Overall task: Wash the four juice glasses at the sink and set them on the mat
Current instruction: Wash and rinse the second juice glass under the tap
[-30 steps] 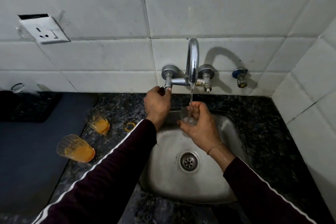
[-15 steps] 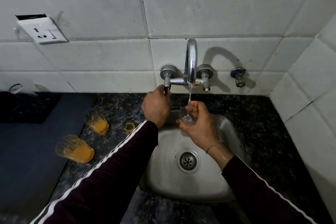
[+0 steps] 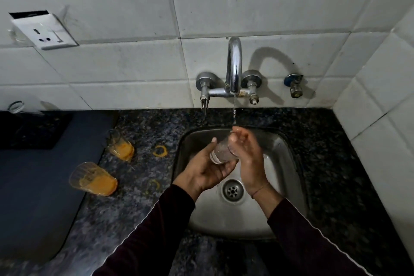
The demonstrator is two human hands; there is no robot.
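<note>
Rinsing is the step in hand: a clear juice glass (image 3: 221, 152) lies tipped on its side over the steel sink (image 3: 284, 152), under a thin stream of water (image 3: 234, 110) from the chrome spout (image 3: 234, 67); the left hand (image 3: 205, 169) cradles the thick base from below, palm up, fingers curled under it and the thumb up along its side; the right hand (image 3: 247, 152) wraps the rim end, fingers curled round the mouth, though whether any reach inside I cannot tell; by my reading this is one of the early glasses, since two more wait unwashed on the speckled dark granite counter (image 3: 143, 219) to the left of the sink; the nearer dirty glass (image 3: 93, 179) stands at the counter's left side, touching the edge of the dark blue mat (image 3: 33, 186), and the farther dirty glass (image 3: 119, 144) stands nearer the wall, just beside the mat's edge; both are ribbed, tapered tumblers with orange juice pooled in the bottom; orange ring marks (image 3: 160, 150) stain the counter between them and the sink; a fourth glass I cannot pick out with certainty; next, I judge, calls for turning the glass so the water sweeps the inside, a firm grip because wet smooth glass slips, then a carry across to the mat; the basin is brushed and rounded, with a perforated drain (image 3: 232, 191) at its centre.
</note>
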